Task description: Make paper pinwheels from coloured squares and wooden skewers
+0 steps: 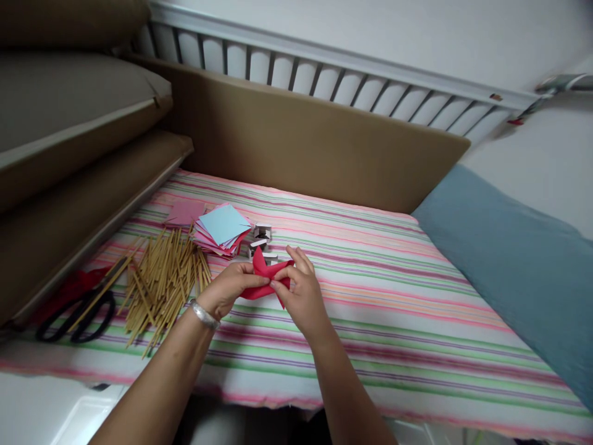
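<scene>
Between both hands is a red paper pinwheel (265, 267), its corners folded in towards the middle. My left hand (231, 284) pinches it from the left, thumb pressed near the centre; a silver bracelet (204, 315) circles that wrist. From the right, my right hand (299, 290) pinches the centre with thumb and index finger, its other fingers raised. Whether a small pin sits at the centre I cannot tell. Just behind the pinwheel stand small open white boxes (262, 232) with dark contents. A stack of coloured paper squares (225, 224), pale blue on top, lies to their left.
Many thin wooden sticks (164, 278) lie heaped at the left. Beside them are black-handled scissors (83, 315) and red material (69, 290). Large brown padded panels (83, 167) rise on the left, and a brown board (296, 142) borders the back of the striped cloth (417, 334).
</scene>
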{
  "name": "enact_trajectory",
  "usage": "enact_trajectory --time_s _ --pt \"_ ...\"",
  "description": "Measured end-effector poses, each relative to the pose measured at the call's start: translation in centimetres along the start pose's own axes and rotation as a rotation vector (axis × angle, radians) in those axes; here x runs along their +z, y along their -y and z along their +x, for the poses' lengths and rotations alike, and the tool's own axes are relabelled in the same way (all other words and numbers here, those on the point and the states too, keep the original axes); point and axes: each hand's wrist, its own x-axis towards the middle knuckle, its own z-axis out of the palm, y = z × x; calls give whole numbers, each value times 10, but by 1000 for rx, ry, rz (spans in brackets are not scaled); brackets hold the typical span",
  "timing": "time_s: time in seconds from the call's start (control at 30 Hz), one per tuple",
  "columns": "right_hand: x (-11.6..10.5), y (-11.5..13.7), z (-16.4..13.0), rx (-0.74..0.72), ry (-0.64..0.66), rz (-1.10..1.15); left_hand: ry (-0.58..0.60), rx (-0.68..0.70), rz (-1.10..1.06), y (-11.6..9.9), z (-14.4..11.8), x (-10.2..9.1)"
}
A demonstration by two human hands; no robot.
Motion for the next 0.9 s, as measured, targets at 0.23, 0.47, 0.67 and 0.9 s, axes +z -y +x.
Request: enact_trajectory --time_s 0.23,0.47,0.67,0.9 --pt "-6 6 2 13 -36 -21 -131 15 207 1 2 1" --pt "-24 6 0 103 200 70 49 43 416 4 -2 7" --pt "-19 -5 -5 148 309 174 120 89 509 9 0 13" --pt "-18 -9 -3 128 357 300 45 173 586 11 -1 15"
